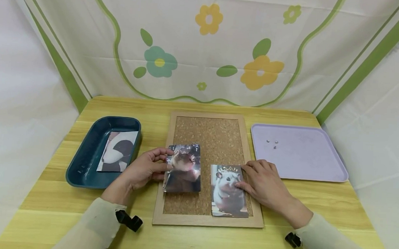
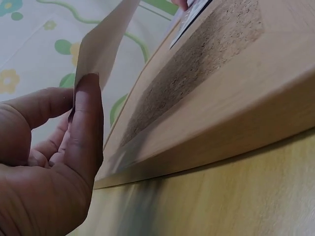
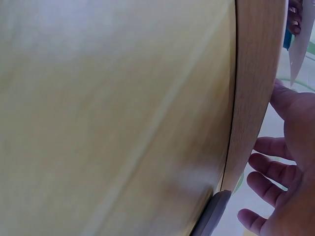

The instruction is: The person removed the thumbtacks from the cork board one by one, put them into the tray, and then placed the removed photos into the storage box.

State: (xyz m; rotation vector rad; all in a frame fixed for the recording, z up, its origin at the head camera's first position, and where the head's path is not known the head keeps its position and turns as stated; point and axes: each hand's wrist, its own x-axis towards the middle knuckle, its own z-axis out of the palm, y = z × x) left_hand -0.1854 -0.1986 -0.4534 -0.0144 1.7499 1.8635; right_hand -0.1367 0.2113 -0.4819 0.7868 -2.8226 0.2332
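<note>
My left hand [image 1: 147, 166] pinches a dark glossy photo card [image 1: 182, 173] by its left edge, above the left half of the corkboard [image 1: 207, 136]. In the left wrist view, that card's pale back [image 2: 101, 51] shows, raised off the board between thumb and fingers. Low on the right half of the board lies a second card [image 1: 229, 196], a picture of a white hamster with a crown. My right hand [image 1: 264, 182] rests at its upper right edge, thumb over the card and the other fingers reaching onto the wooden frame. In the right wrist view, the fingers of my right hand [image 3: 290, 162] are loosely spread.
A dark teal tray [image 1: 80, 166] stands on the left, holding another picture card [image 1: 118, 152] tilted against its side. On the right, a lilac tray [image 1: 307, 157] holds several tiny metallic pieces [image 1: 275, 142]. A flower-patterned cloth [image 1: 204, 52] hangs behind the wooden table [image 1: 199, 244].
</note>
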